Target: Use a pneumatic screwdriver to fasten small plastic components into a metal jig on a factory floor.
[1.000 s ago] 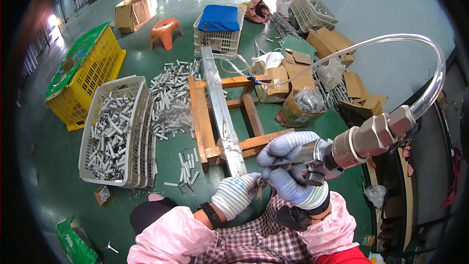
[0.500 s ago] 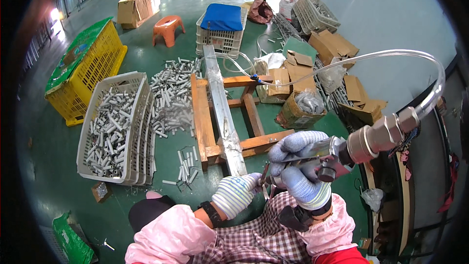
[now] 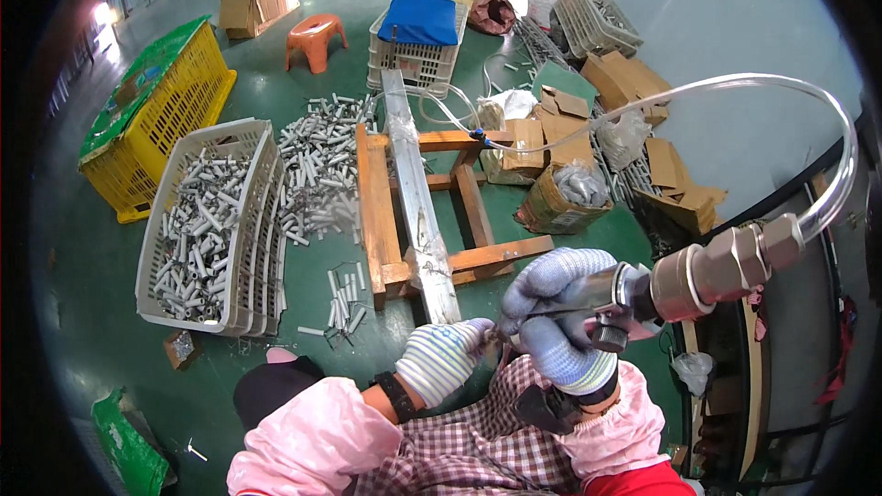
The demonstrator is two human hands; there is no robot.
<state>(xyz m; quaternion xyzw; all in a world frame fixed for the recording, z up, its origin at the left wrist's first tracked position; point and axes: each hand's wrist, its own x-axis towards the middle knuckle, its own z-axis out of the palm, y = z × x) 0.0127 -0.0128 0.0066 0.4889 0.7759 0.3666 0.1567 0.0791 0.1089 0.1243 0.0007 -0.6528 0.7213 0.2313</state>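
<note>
My right hand (image 3: 568, 354), in a grey-blue knit glove, is wrapped round a metal air-powered hand tool (image 3: 597, 296). A clear hose (image 3: 831, 115) joins the tool through thick metal couplings (image 3: 721, 266) and arches back over the floor. My left hand (image 3: 439, 363), in a striped knit glove, is closed with its fingertips together at the tool's front end. A small thin piece seems to be between those fingertips, too hidden to name. Both hands meet above my checkered apron (image 3: 459, 445), just short of the near end of a metal bar (image 3: 413, 193).
The bar lies across a wooden frame (image 3: 377, 211). To the left are a white crate (image 3: 152, 262) of small grey tubes, loose tubes (image 3: 322, 152) on the floor and a yellow crate (image 3: 175, 129). Cardboard boxes (image 3: 560, 202) stand right; an orange stool (image 3: 314, 37) is farther off.
The tool has turned in my right hand, and its coupling end has shifted a little to the right. Gloved fingers now hide the thin piece that showed between the hands. The view has tilted slightly.
</note>
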